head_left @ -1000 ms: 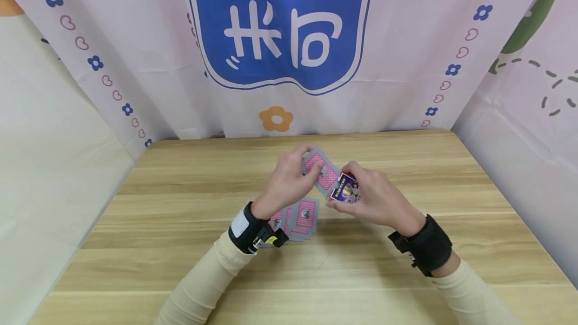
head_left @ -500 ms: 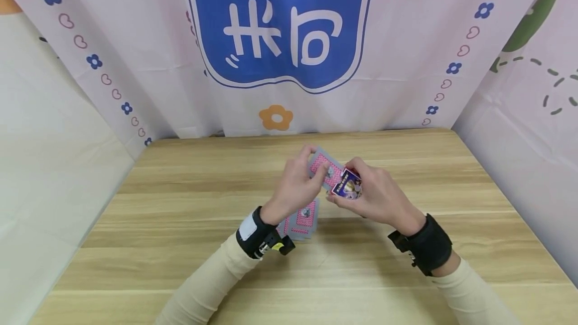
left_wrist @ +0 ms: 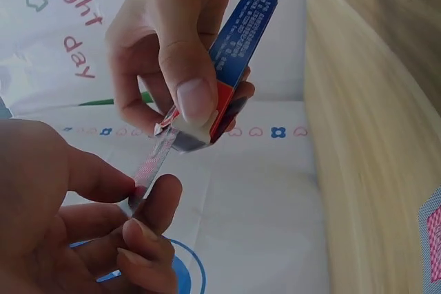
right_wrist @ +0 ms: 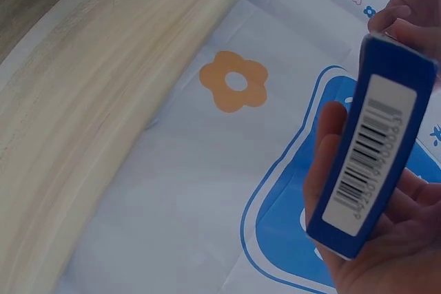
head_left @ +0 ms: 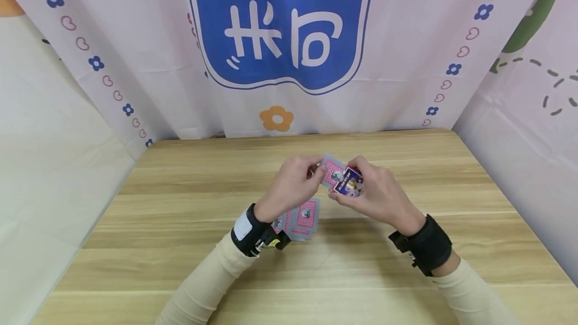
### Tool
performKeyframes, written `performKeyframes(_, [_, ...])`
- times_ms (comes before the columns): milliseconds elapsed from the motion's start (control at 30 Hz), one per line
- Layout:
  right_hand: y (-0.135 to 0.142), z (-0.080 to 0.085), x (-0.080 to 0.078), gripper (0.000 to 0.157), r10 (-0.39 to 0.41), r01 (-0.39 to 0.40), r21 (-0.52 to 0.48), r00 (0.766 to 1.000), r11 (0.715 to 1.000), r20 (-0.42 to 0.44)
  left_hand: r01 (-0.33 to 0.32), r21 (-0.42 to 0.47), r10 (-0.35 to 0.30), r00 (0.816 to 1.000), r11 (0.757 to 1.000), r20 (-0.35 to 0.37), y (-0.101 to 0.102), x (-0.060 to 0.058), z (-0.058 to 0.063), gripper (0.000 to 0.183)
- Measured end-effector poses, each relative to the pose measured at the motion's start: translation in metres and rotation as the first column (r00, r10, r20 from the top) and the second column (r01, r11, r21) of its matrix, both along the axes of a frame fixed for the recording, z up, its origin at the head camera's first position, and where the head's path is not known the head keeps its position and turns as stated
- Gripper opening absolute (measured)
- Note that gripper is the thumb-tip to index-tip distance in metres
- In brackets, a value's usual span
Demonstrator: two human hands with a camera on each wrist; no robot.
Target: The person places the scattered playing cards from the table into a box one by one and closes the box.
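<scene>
In the head view my right hand (head_left: 384,194) grips a small blue-and-purple card box (head_left: 351,184), its open end toward the left. Playing cards (head_left: 333,170) with pink patterned backs stick partway out of that end; the rest of them is hidden inside. My left hand (head_left: 291,182) pinches their outer end between thumb and fingers, as the left wrist view shows, where the cards (left_wrist: 151,163) appear edge-on. In the right wrist view the end of the box (right_wrist: 375,149) with a white barcode label faces the camera.
More playing cards (head_left: 306,214) lie spread face down on the wooden table (head_left: 180,179), partly covered by my left wrist. A printed cloth (head_left: 384,109) hangs behind the table, with pale cloth walls at both sides.
The cards have slid further into the box, so less of them shows. My left hand moved right, then its fingers shifted back to their outer end. The right hand stays nearly in place.
</scene>
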State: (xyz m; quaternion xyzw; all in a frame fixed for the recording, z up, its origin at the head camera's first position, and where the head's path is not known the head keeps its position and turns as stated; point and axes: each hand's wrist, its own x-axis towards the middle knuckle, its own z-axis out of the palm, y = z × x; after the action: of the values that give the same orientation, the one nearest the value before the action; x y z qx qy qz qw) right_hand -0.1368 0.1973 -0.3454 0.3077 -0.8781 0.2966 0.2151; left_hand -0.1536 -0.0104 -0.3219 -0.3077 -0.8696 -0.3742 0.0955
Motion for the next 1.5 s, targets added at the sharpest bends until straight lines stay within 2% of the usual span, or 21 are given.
performKeyframes(167, [-0.0005,-0.0011,0.0007,0.060,0.016,-0.016,-0.001,1.000,1.000,-0.003,0.041,-0.061,-0.039,0.998,0.997,0.047,0.0039,0.0000,-0.0029,0.016])
performKeyframes(467, [-0.0034,0.0002,0.0014,0.059,0.038,-0.038,0.022,0.999,0.999,0.011,0.061,-0.048,-0.056,0.992,0.997,0.109,-0.0010,0.0001,-0.0011,0.020])
performKeyframes(733, [-0.0036,-0.0029,0.0015,0.059,0.057,-0.057,0.033,0.998,0.998,-0.003,0.129,-0.115,-0.107,0.978,0.985,0.180,-0.0006,-0.0003,-0.0028,0.019])
performKeyframes(1000, [-0.0028,-0.0032,0.0034,0.060,0.047,-0.047,0.033,0.999,0.998,-0.001,0.122,-0.051,-0.113,0.982,0.991,0.152,-0.0023,-0.0016,-0.0028,0.013])
performKeyframes(1300, [-0.0030,-0.0004,0.0029,0.062,0.039,-0.040,0.032,0.999,0.999,0.005,0.086,-0.034,-0.080,0.986,0.996,0.148,-0.0034,-0.0035,-0.0009,0.012])
performKeyframes(1500, [-0.0024,0.0000,0.0028,0.064,0.034,-0.034,0.029,0.999,0.999,0.014,0.098,-0.016,-0.094,0.985,0.995,0.141,-0.0048,-0.0045,0.0000,0.012])
